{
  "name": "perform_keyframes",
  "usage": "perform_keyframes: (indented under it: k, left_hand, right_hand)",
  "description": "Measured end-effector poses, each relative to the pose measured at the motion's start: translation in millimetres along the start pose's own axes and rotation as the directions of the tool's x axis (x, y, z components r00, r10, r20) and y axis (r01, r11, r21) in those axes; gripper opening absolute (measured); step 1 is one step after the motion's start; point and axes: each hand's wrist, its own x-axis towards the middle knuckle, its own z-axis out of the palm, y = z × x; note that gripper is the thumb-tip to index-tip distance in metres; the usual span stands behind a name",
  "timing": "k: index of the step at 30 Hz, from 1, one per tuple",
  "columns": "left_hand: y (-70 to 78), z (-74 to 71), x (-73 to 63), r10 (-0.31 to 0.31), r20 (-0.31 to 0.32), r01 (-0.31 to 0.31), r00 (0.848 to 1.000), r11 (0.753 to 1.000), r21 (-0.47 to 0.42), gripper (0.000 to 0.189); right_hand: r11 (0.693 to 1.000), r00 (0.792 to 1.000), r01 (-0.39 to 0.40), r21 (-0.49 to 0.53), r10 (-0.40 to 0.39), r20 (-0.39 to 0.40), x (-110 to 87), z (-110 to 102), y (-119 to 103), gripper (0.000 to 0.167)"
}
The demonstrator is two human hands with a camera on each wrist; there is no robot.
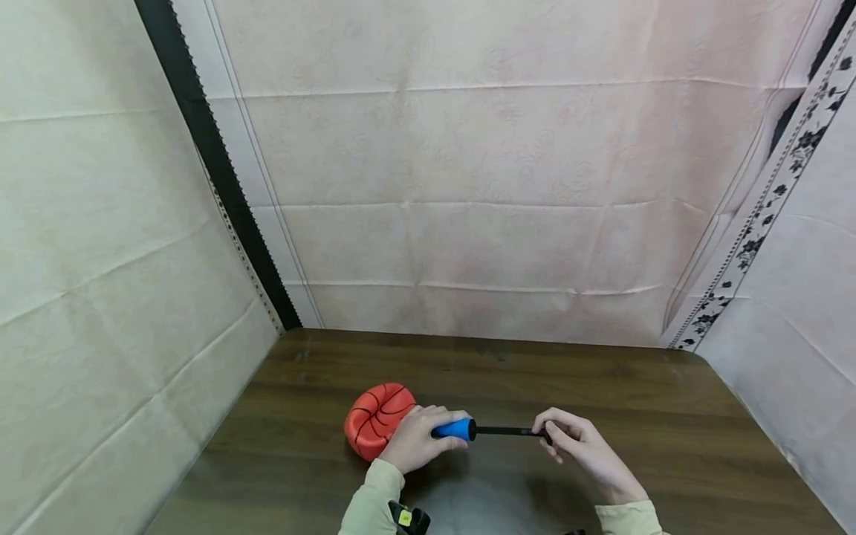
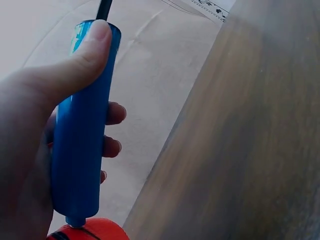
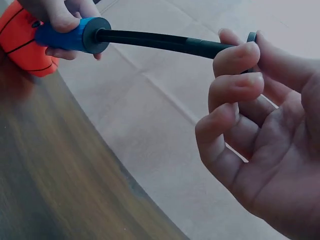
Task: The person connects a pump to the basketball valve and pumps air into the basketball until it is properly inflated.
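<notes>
A blue hand pump (image 1: 455, 429) lies level above the table, its black rod (image 1: 503, 431) drawn out to the right. My left hand (image 1: 420, 440) grips the blue barrel (image 2: 85, 135), thumb along it near the rod end. At the rod's far end, my right hand (image 1: 580, 444) pinches the black handle (image 3: 251, 38) between thumb and fingers. A partly deflated red ball (image 1: 378, 418) with black lines sits at the barrel's other end. In the left wrist view the pump's narrow tip (image 2: 75, 221) meets the ball (image 2: 100, 230).
The brown wooden table (image 1: 307, 475) spreads beneath both hands. Pale cloth walls (image 1: 481, 186) close it in at the back, left and right. A dark strap with a yellow-marked device (image 1: 406, 518) sits on the left wrist.
</notes>
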Motion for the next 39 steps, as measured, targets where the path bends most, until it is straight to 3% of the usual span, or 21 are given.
perform_keyframes:
  k: [5,11,14,20,29,33,39]
  left_hand:
    - [-3.3,1.0,-2.7,-0.017,0.025,0.017,1.000,1.000,-0.008,0.043]
    - [-5.4,3.1,-7.3,-0.019,0.040,0.019,0.999,1.000,-0.013,0.045]
    - [-6.1,4.3,-8.6,-0.018,0.050,0.019,0.999,1.000,-0.016,0.046]
    - [-6.5,5.3,-9.4,-0.017,0.070,0.019,0.997,0.999,-0.028,0.046]
    - [-0.7,10.5,-5.9,0.000,0.082,0.004,0.997,0.999,-0.040,0.045]
    - [1.7,11.6,-2.2,-0.013,0.109,0.017,0.994,0.999,-0.037,0.045]
    - [1.2,10.2,1.3,0.045,0.173,-0.043,0.984,0.999,-0.012,0.043]
  right_hand:
    - [0.999,0.999,-0.029,0.037,0.028,0.020,3.6,4.9,1.9,0.021]
    - [0.997,0.993,0.060,0.058,-0.065,0.097,12.1,14.0,7.2,0.019]
    - [0.996,0.990,0.067,0.051,-0.072,0.125,16.9,20.3,10.3,0.018]
    - [0.999,0.986,0.027,0.019,-0.029,0.164,26.7,35.3,17.2,0.019]
    - [0.997,0.987,-0.061,-0.040,0.067,0.146,37.9,60.3,27.1,0.030]
    - [0.989,0.982,-0.123,-0.086,0.133,0.135,35.8,57.8,25.3,0.032]
    - [0.976,0.958,-0.161,-0.145,0.189,0.213,28.8,46.6,22.4,0.029]
